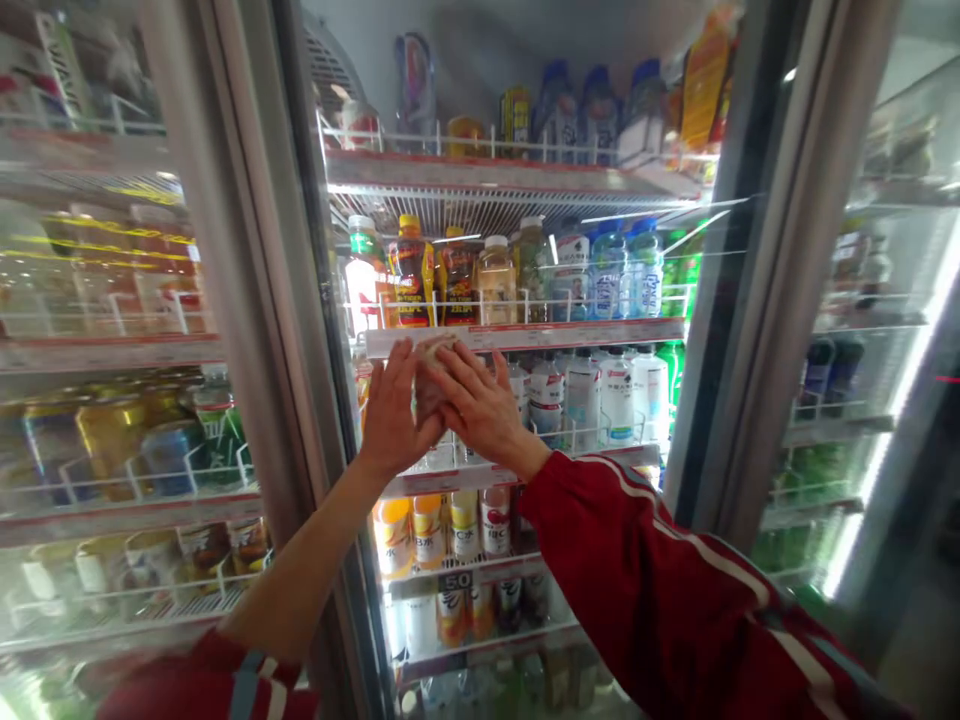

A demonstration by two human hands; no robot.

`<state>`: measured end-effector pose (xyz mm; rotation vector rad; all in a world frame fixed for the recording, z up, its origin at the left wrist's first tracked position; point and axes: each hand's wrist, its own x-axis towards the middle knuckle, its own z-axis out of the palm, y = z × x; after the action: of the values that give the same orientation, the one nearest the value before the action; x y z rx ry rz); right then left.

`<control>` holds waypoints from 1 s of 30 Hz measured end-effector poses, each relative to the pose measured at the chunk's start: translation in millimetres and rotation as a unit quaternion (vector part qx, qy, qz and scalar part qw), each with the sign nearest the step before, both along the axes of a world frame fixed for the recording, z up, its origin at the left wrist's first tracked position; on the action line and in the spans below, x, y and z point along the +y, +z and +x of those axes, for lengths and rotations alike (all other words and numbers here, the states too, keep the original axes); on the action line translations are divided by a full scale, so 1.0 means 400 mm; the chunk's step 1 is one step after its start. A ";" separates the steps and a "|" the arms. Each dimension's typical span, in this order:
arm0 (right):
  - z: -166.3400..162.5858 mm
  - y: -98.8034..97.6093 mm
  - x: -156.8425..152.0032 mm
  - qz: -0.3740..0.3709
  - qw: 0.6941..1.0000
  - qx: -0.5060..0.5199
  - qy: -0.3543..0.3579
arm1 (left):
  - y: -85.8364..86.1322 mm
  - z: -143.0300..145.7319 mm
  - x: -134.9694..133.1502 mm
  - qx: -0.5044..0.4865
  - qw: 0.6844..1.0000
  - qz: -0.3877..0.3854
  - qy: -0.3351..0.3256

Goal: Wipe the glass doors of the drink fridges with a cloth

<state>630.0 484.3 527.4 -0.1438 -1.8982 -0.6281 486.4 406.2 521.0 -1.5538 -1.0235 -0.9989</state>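
Note:
A crumpled pale beige-pink cloth [430, 388] is bunched between my two hands, in front of the shelves of a drinks fridge. My right hand [484, 400] lies over the cloth with its fingers pressed on it. Beside the cloth, my left hand [394, 415] is raised with its fingers stretched upward, its thumb and index finger touching the cloth's edge. Both hands are at the level of a white shelf label strip [390, 343]. Behind them stand white-labelled bottles [581, 390], partly covered by my right hand.
Metal door frames [255, 250] rise at left and right [772, 300]. Dark-labelled bottles [410, 275] and blue-capped bottles [609, 270] fill the shelf above. Juice drinks [427, 530] stand lower. Cans [112, 440] show through the left door. Light streaks suggest glass before the shelves.

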 end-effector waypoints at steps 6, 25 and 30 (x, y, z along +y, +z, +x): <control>-0.047 -0.004 -0.008 -0.001 0.999 0.034 -0.031 | -0.035 -0.034 -0.019 -0.034 0.998 0.059 -0.010; 0.028 -0.007 0.066 -0.009 0.991 0.113 -0.068 | -0.035 -0.011 0.015 -0.066 0.990 0.024 0.122; 0.132 -0.001 0.152 -0.036 0.975 0.205 -0.080 | -0.037 -0.013 0.018 -0.062 0.988 0.026 0.137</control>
<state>682.8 545.0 526.9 -0.4435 -1.5188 -0.5853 481.3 413.5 506.3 -1.2792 -1.2497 -0.9299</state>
